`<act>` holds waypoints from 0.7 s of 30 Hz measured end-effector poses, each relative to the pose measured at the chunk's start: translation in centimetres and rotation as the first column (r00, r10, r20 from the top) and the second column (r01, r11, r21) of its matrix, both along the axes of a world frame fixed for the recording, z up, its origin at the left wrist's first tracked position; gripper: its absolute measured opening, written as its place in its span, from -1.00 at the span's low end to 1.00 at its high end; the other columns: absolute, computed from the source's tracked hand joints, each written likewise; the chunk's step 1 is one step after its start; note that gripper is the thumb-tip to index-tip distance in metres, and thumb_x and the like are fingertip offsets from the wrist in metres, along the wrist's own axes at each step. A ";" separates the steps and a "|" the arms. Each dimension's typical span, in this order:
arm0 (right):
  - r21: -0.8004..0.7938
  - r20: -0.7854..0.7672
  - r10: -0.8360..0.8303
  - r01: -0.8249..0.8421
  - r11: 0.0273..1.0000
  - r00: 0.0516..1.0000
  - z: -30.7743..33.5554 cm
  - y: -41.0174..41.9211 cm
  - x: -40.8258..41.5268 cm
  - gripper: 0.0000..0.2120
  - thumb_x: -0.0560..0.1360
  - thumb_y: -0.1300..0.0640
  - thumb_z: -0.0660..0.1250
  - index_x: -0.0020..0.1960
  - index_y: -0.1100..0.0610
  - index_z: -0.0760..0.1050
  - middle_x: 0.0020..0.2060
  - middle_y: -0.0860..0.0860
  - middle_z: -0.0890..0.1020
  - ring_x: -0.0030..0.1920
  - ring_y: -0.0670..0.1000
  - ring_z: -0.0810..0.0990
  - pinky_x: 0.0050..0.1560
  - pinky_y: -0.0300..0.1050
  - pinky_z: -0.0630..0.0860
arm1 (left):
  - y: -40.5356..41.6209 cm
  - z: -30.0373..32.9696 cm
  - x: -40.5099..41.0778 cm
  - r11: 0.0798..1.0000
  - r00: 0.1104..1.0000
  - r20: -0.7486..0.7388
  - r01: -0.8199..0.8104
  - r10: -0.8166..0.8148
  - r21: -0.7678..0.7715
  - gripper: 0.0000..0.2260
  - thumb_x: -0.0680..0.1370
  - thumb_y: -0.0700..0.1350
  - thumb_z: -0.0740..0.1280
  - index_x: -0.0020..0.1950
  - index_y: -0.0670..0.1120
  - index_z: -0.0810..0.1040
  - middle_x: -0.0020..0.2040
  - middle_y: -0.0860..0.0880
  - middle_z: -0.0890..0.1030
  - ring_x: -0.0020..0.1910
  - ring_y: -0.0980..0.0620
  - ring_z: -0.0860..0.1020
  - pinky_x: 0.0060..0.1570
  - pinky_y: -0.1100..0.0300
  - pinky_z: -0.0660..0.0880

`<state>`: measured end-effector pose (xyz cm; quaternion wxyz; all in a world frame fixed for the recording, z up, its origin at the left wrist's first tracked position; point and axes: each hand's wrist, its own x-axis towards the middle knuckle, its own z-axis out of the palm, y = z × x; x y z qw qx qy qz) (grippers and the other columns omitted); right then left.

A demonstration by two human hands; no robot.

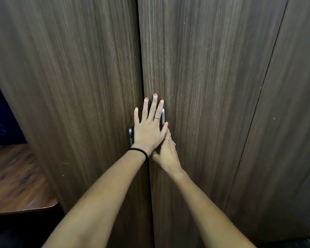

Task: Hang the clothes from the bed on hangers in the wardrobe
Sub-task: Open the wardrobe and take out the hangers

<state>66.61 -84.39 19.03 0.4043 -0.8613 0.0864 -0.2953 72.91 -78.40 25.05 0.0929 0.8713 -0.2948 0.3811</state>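
The wardrobe's two dark wood doors [79,86] are shut and meet at a seam down the middle. My left hand [148,126] presses flat across that seam with its fingers spread and straight. It partly covers the right door's metal handle [163,114]. My right hand [168,154] lies against the right door just below, and its fingertips are hidden under my left hand. The left door's handle [131,135] peeks out beside my left wrist. No clothes, hangers or bed are in view.
A third wardrobe panel [284,122] stands to the right. At the lower left is the rounded corner of a brown wooden tabletop [16,185], with a dark blue wall [2,119] behind it.
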 end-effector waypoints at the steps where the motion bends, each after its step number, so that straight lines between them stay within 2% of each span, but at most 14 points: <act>1: 0.013 0.018 -0.007 0.007 1.000 1.000 0.0 0.2 -0.6 -0.06 0.39 0.07 0.42 0.56 0.04 -0.11 0.44 0.01 0.25 0.37 0.12 0.38 0.29 0.13 0.44 | 0.0 -0.1 -0.6 1.000 1.000 0.010 -0.006 0.006 -0.003 -0.35 0.58 0.14 0.09 0.59 0.01 -0.10 0.59 -0.02 -0.16 0.56 -0.08 -0.15 0.46 -0.15 -0.09; 3: 0.051 0.039 -0.016 0.014 0.999 0.999 0.0 0.5 -1.8 -0.10 0.36 -0.03 0.39 0.53 0.00 -0.05 0.34 0.02 0.33 0.25 0.12 0.48 0.14 0.17 0.53 | 0.0 -0.2 -1.9 1.000 0.999 0.028 -0.021 0.021 -0.001 -0.34 0.57 0.14 0.11 0.59 0.00 -0.09 0.59 -0.03 -0.15 0.56 -0.09 -0.15 0.46 -0.15 -0.10; 6: 0.071 0.020 -0.025 0.023 0.997 0.999 -0.1 0.4 -4.0 -0.19 0.35 -0.01 0.40 0.43 -0.14 -0.03 0.18 0.09 0.48 0.11 0.13 0.56 0.00 0.19 0.59 | 0.1 -0.3 -4.4 0.999 0.998 0.045 -0.038 0.037 0.005 -0.32 0.55 0.15 0.12 0.59 -0.01 -0.08 0.59 -0.06 -0.13 0.55 -0.11 -0.14 0.45 -0.13 -0.16; 8: 0.067 0.002 -0.023 0.023 0.997 1.000 0.0 0.1 -5.9 -0.23 0.36 0.02 0.41 0.38 -0.15 -0.02 0.14 0.11 0.52 0.10 0.14 0.57 0.01 0.19 0.58 | 0.2 -0.2 -6.4 0.998 0.996 0.062 -0.062 0.060 0.019 -0.32 0.56 0.16 0.11 0.59 -0.02 -0.07 0.59 -0.07 -0.13 0.56 -0.11 -0.14 0.45 -0.12 -0.17; 13: 0.060 -0.030 0.013 -0.011 0.998 0.999 -0.2 -0.8 -10.8 -0.29 0.36 0.10 0.46 0.35 0.01 0.11 0.14 0.12 0.53 0.10 0.14 0.58 0.02 0.19 0.59 | 0.6 0.2 -12.1 0.980 0.979 0.137 -0.168 0.154 0.103 -0.32 0.58 0.26 -0.03 0.58 -0.05 -0.14 0.58 -0.08 -0.17 0.56 -0.09 -0.17 0.46 -0.17 -0.17; 16: 0.078 -0.057 0.033 -0.029 0.997 0.998 -0.2 -1.7 -14.0 -0.28 0.37 0.04 0.50 0.34 0.01 0.12 0.21 0.12 0.52 0.20 0.14 0.54 0.10 0.18 0.57 | 0.7 0.3 -15.8 0.971 0.969 0.176 -0.200 0.175 0.135 -0.33 0.60 0.28 -0.11 0.58 -0.08 -0.16 0.58 -0.08 -0.20 0.55 -0.06 -0.21 0.46 -0.19 -0.17; 21: 0.089 -0.047 0.035 -0.030 0.996 0.998 0.1 -4.0 -20.0 -0.19 0.27 -0.13 0.56 0.31 0.03 0.14 0.15 0.10 0.57 0.17 0.11 0.57 0.13 0.16 0.54 | 0.6 0.5 -21.6 0.960 0.944 0.304 -0.198 0.131 0.200 -0.37 0.63 0.23 -0.09 0.58 -0.10 -0.08 0.59 -0.05 -0.08 0.56 0.00 -0.10 0.47 -0.11 -0.08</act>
